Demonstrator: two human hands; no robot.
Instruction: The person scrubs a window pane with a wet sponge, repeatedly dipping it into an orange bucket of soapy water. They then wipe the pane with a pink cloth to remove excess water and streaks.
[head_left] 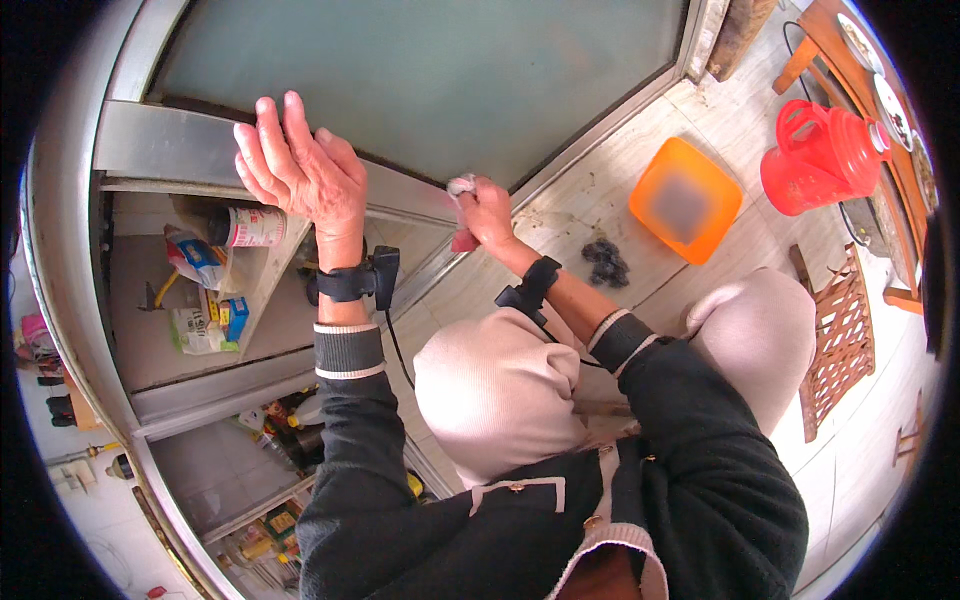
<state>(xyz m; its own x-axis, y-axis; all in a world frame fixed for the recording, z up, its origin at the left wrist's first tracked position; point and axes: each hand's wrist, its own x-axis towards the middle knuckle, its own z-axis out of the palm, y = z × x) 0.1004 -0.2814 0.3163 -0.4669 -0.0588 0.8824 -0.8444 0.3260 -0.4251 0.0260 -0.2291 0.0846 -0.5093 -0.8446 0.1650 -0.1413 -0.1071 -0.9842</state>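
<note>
My left hand [305, 165] rests against the metal frame [160, 140] of a glass-panelled cabinet door [420, 80], its fingers stretched out and holding nothing. Further right, my right hand [487, 212] is closed around a pinkish-red and white cloth [463, 241]. That cloth is pressed to the door's metal edge near the glass corner. Part of it is hidden by my fingers. Below my left hand the cabinet stands open, with a jar [255, 227] and several packets [198, 330] on its upper shelf. Both wrists wear black straps.
An orange basin [648, 180] with a grey middle stands on the tiled floor, a dark clump [605, 263] beside it. To the right are a red jug [815, 160], a wooden table [835, 35] with plates and a woven seat [848, 330]. Bottles [290, 415] fill the lower cabinet.
</note>
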